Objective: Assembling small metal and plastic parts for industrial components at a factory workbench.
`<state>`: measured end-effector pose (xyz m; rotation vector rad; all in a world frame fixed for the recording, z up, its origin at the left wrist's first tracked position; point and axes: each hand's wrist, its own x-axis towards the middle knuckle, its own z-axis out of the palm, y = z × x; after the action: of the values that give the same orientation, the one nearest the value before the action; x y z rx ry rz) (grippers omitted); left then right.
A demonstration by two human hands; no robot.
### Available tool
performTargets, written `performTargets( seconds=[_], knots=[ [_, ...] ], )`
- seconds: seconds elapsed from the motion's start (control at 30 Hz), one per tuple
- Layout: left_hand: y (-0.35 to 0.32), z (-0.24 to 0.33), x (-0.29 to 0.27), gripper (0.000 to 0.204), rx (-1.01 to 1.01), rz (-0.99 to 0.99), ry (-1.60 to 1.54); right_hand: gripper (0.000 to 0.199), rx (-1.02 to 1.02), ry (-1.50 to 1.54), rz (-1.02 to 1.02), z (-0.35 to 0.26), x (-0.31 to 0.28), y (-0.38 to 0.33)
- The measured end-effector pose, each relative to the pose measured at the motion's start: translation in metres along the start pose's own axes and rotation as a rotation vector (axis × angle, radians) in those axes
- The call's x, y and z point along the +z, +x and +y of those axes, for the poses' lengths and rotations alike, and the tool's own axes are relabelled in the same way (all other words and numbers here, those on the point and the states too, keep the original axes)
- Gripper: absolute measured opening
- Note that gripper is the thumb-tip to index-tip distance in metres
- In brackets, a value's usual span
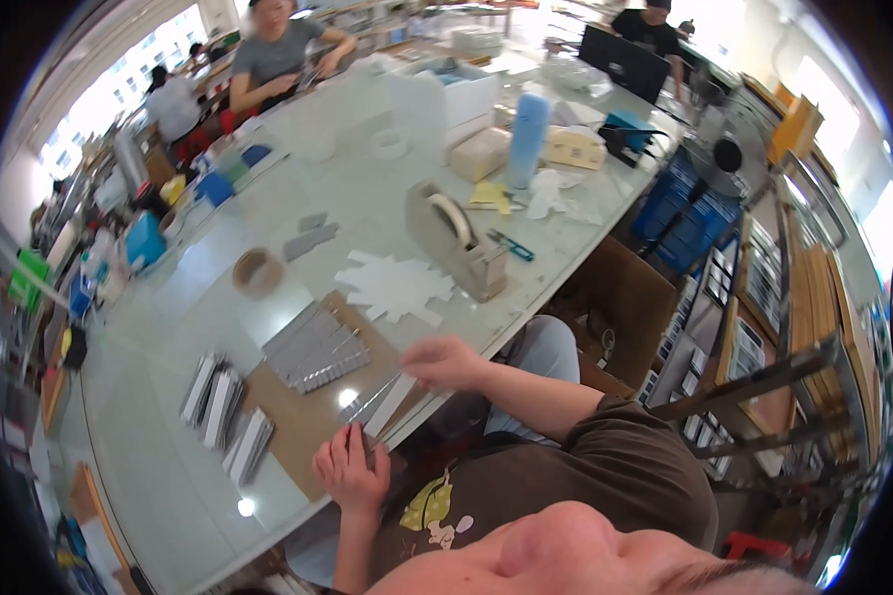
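Near the table's front edge, a narrow white strip lies beside a grey strip. My left hand has its fingertips and thumb closed around the near end of the white strip. At the far end, my right hand is slightly blurred, its fingers bent and pressed together; what they hold is hidden. A fanned row of grey strips rests on a brown board just beyond. Left of it are several bundles of grey and white strips. White paper strips spread out behind the row.
A tape dispenser stands at the right, with a green cutter beside it. A tape roll and small grey pieces lie farther left. Beyond are a blue bottle and white boxes. A person sits across the table.
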<state>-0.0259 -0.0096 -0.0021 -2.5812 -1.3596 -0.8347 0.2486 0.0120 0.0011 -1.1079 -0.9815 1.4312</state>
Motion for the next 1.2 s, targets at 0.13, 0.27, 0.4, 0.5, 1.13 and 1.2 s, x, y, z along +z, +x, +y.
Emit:
performTargets(
  seconds=[0.13,0.27,0.4,0.5,1.13,1.2],
  knots=[
    [0.008,0.001,-0.001,0.044,0.028,0.014,-0.052,0.014,0.020,-0.051,0.070,0.014,-0.007,-0.001],
    [0.006,-0.001,0.000,0.045,0.004,0.026,-0.087,0.013,-0.047,-0.036,0.063,0.015,-0.011,-0.002],
    [0.005,-0.001,-0.002,0.047,-0.008,0.015,-0.113,0.013,-0.033,-0.050,0.085,0.013,-0.011,-0.001],
    [0.006,-0.003,-0.003,0.047,-0.013,0.028,-0.113,0.012,-0.040,-0.024,0.112,0.015,-0.010,0.001],
    [0.005,-0.004,0.002,0.046,-0.029,-0.056,-0.122,0.018,0.054,-0.092,0.076,0.011,-0.007,0.005],
    [0.005,-0.003,-0.002,0.046,-0.017,-0.052,-0.069,0.016,0.067,-0.102,0.042,-0.004,0.003,0.003]
  ],
)
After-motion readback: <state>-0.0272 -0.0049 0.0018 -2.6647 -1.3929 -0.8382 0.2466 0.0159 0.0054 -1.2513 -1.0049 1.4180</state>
